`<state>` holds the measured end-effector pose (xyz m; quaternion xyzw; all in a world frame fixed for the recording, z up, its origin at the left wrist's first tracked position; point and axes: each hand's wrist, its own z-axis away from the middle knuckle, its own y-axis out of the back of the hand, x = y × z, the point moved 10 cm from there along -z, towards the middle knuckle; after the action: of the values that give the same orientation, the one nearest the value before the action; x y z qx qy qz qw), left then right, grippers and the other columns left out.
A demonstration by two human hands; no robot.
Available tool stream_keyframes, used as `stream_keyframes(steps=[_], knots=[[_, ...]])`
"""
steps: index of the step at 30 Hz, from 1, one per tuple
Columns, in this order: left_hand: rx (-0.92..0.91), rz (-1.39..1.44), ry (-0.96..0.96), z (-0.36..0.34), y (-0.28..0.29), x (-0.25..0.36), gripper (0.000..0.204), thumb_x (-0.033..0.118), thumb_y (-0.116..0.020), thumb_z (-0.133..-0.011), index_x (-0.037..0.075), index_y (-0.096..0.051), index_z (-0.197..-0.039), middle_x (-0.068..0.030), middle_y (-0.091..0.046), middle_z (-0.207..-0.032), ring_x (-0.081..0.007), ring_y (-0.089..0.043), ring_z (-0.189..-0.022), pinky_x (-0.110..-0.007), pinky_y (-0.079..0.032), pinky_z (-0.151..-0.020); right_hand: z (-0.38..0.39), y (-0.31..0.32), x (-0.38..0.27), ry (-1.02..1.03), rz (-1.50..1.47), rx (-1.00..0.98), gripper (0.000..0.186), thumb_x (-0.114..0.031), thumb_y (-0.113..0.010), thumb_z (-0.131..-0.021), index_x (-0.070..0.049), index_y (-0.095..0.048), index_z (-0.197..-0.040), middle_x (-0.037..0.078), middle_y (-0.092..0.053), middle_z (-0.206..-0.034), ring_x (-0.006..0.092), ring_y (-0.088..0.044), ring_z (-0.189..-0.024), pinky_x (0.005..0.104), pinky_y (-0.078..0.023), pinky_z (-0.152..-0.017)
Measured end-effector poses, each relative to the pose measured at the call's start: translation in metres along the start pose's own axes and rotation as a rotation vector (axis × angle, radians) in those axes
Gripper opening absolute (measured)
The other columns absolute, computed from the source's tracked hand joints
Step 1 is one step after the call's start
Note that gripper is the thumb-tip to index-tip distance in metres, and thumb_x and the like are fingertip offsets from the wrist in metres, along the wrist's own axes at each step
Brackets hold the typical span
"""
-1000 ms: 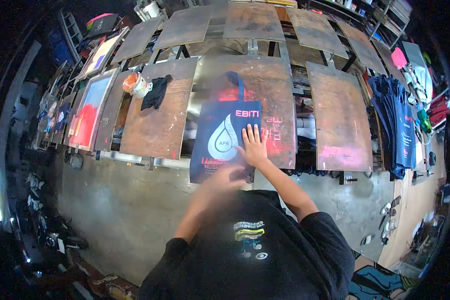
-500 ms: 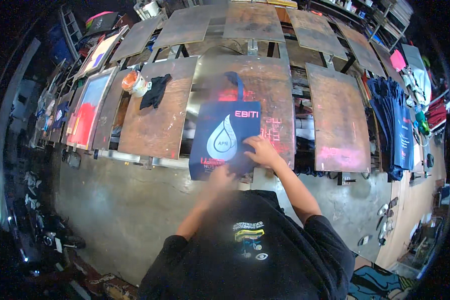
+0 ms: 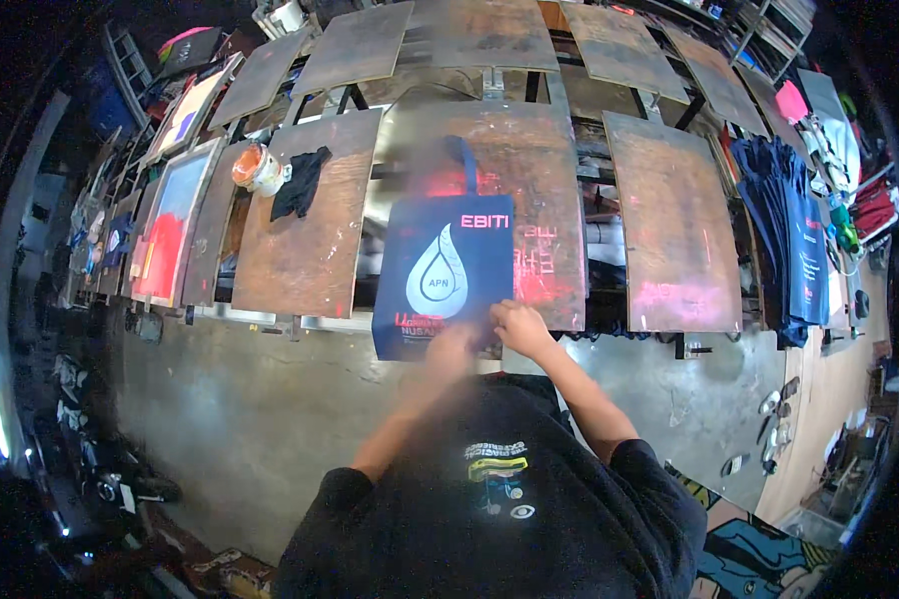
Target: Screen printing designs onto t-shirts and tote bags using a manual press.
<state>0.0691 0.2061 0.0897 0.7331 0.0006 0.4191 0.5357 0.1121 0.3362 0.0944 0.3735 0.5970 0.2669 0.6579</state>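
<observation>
Just ahead of our black shirt (image 3: 420, 499), the left hand (image 3: 449, 354) lies over the bottom of a dark blue bag (image 3: 445, 265), so smeared by blur that we cannot tell whether it is spread or closed; the right hand (image 3: 519, 329) is narrow, its fingers curled in at the bag's lower right edge, touching it, though we cannot tell if any cloth is pinched there; with both of our hands crowded on that near end, an uneven pull could skew the bag or pucker it. Its bottom edge reaches past the near end of a stained wooden board (image 3: 554, 190), above the concrete floor (image 3: 220, 389), so a careless tug our way could, we judge, drag it off; its left side juts past the board too, and that unsupported strip might sag or crease. We cannot tell whether the pale drop print (image 3: 437, 285) or the pink lettering (image 3: 483, 222) is dry; if either is tacky, a brushing palm would smear it, and the pink stains (image 3: 551, 285) beside the bag could mark its underside. Farther up, the blue handle (image 3: 470, 165) lies loose on the board and might fold under if the bag were shifted; beyond the gap to the left, a tub (image 3: 259, 170) with an orange-smeared top stands beside a crumpled black cloth (image 3: 300, 183) on the next board (image 3: 305, 260), where a swinging elbow could tip it.
</observation>
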Motion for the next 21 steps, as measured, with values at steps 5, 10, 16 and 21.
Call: stream_keyframes(steps=[5, 10, 16, 21], knots=[[-0.009, 0.082, -0.016, 0.003, -0.009, 0.002, 0.020, 0.001, -0.054, -0.079, 0.008, -0.061, -0.097, -0.0124, -0.059, -0.090, -0.0345, -0.060, -0.087, -0.045, -0.049, -0.074, 0.001, -0.005, -0.006, 0.081, 0.086, -0.050, 0.018, -0.014, -0.067, -0.075, -0.012, -0.062, -0.093, 0.007, -0.058, -0.088, 0.0304, -0.063, -0.084, 0.0451, -0.051, -0.074], [0.047, 0.099, -0.031, 0.009, -0.004, -0.001, 0.030, 0.004, -0.055, -0.080, 0.007, -0.066, -0.108, -0.0148, -0.064, -0.100, -0.0344, -0.063, -0.092, -0.043, -0.052, -0.077, 0.007, -0.002, -0.017, 0.185, 0.113, -0.003, 0.020, -0.012, -0.064, -0.077, -0.015, -0.064, -0.098, 0.006, -0.057, -0.092, 0.0282, -0.062, -0.087, 0.0419, -0.048, -0.078], [-0.025, -0.012, 0.014, 0.007, 0.000, 0.006, 0.030, 0.011, -0.059, -0.081, 0.008, -0.067, -0.110, -0.0127, -0.065, -0.100, -0.0338, -0.064, -0.090, -0.043, -0.052, -0.076, 0.017, -0.002, -0.028, 0.356, 0.167, -0.015, 0.026, -0.010, -0.060, -0.076, -0.016, -0.070, -0.098, 0.006, -0.057, -0.095, 0.0250, -0.060, -0.088, 0.0383, -0.045, -0.078], [0.005, -0.065, 0.065, 0.006, 0.003, 0.007, 0.028, 0.016, -0.063, -0.080, 0.012, -0.069, -0.107, -0.0104, -0.066, -0.098, -0.0313, -0.064, -0.088, -0.042, -0.053, -0.075, 0.018, -0.006, -0.025, 0.384, 0.177, -0.006, 0.029, -0.009, -0.059, -0.076, -0.016, -0.069, -0.102, 0.005, -0.057, -0.095, 0.0244, -0.059, -0.091, 0.0377, -0.045, -0.078]])
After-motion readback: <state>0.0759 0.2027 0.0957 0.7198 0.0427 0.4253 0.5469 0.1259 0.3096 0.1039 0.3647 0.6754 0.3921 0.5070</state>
